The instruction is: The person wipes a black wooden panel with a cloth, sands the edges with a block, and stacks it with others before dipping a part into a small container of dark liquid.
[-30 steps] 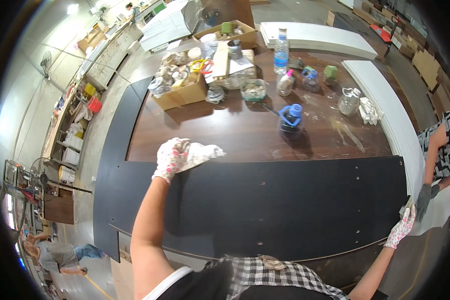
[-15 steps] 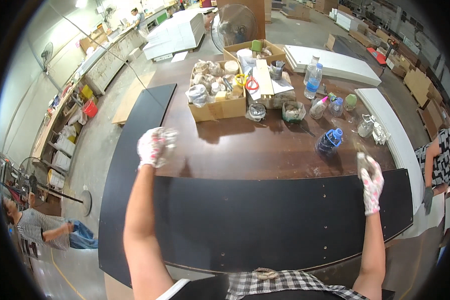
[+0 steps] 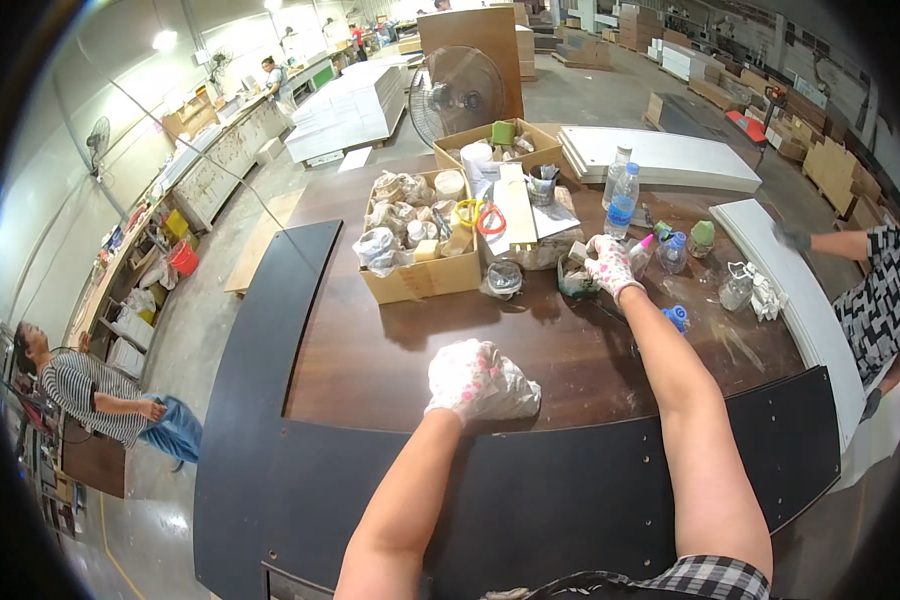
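My left hand, in a white glove with pink spots, is closed on a crumpled whitish cloth at the near edge of the brown tabletop. My right hand, gloved alike, reaches far forward over a cut-off plastic tub. Its fingers are bent at the tub's rim, by a small pale piece; what they grip is too small to make out. Under both forearms lies a long black panel with small holes along it. My right forearm partly hides a blue-capped bottle.
A carton of wrapped bundles stands left of the tub, near red-handled scissors. Clear bottles stand behind my right hand. White panels line the right edge, where a co-worker's arm reaches in. Another person is at the left.
My left hand has moved right and nearer with the cloth, to the table's near middle. My right hand has gone forward and left to the tub. The co-worker's arm at right has reached over the white panels.
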Demonstrator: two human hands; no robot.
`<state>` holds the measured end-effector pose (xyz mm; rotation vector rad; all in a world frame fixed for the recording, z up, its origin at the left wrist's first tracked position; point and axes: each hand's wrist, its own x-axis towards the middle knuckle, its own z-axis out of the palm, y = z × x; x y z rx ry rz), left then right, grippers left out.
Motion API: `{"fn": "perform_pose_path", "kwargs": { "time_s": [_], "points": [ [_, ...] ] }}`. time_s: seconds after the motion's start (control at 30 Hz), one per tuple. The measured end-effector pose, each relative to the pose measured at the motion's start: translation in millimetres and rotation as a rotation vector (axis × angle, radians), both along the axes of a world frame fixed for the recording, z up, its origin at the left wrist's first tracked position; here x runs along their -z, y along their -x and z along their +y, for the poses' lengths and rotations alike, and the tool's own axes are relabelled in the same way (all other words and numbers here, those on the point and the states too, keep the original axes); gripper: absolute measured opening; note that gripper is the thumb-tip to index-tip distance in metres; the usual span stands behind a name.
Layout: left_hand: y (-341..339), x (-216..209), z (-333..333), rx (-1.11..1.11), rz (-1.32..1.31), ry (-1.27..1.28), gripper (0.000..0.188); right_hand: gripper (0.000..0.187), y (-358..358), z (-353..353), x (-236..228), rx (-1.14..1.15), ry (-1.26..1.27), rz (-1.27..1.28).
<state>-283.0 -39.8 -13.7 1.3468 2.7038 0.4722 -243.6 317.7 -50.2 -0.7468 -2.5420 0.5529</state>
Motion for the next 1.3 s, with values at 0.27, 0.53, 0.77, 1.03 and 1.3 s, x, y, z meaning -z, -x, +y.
{"fn": "perform_pose_path", "kwargs": {
  "time_s": [0.27, 0.53, 0.77, 1.03, 1.3],
  "points": [
    [-1.9, 5.1, 8.2, 0.035, -0.05, 0.189, 0.036, 0.02, 0.8, 15.4, 24.0, -0.05, -0.111, -0.104],
    [2.6, 31.9, 4.7, 0.182, -0.075, 0.154, 0.046, 0.035, 43.7, -80.9, 20.0, -0.314, -0.435, -0.169],
    [4.1, 23.9, 3.5, 0.152, -0.029, 0.026, 0.035, 0.087, 95.8, -130.4, 20.7, -0.062, 0.191, -0.255],
    [5.1, 22.3, 6.1, 0.064, -0.13, -0.081, 0.031, 0.078, 79.3, -137.9, 35.9, -0.154, 0.146, -0.234],
    [20.7, 50.2, 9.4, -0.247, -0.7, -0.72, 0.023, 0.082, 9.8, -143.0, -10.1, -0.391, 0.442, 0.098]
  ]
}}
